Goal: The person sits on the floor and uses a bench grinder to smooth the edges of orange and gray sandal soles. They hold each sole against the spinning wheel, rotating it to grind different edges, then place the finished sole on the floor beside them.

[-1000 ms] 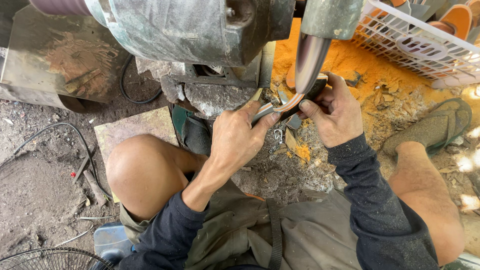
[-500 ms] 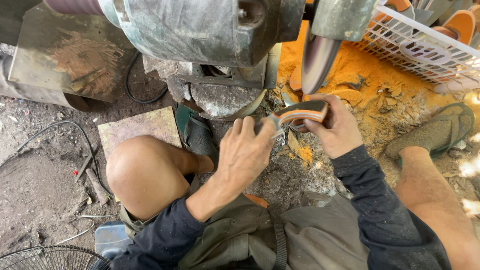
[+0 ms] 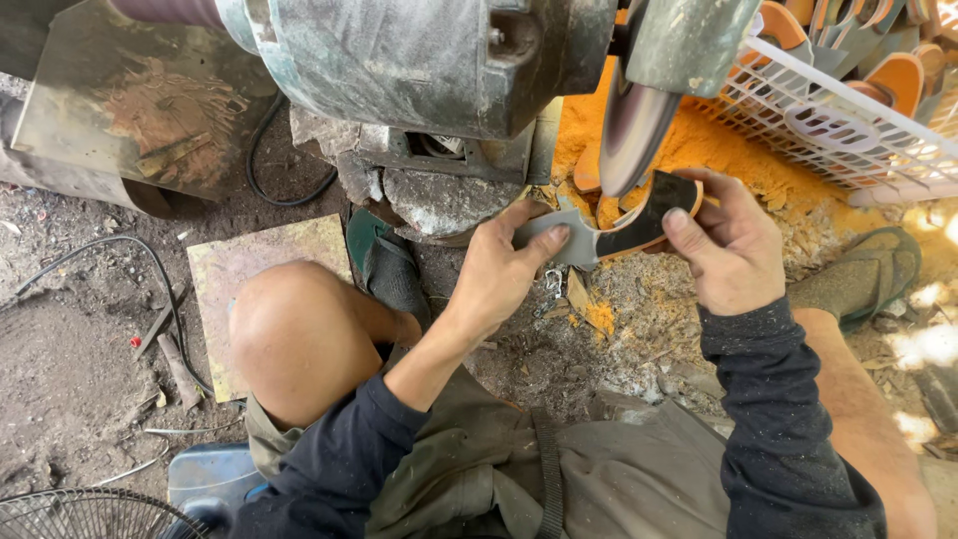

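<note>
Left hand (image 3: 504,274) grips the grey end of the curved blade (image 3: 609,232) | right hand (image 3: 733,250) grips its dark end | blade sits just under the grinding wheel (image 3: 631,125) | step: sharpening | next: press the edge gently, hold steady | white basket (image 3: 838,120) behind.

The dirt floor (image 3: 70,369) carries orange sawdust (image 3: 718,165), a white basket (image 3: 848,130), a black cable (image 3: 120,250) and a flat board (image 3: 259,265).
</note>
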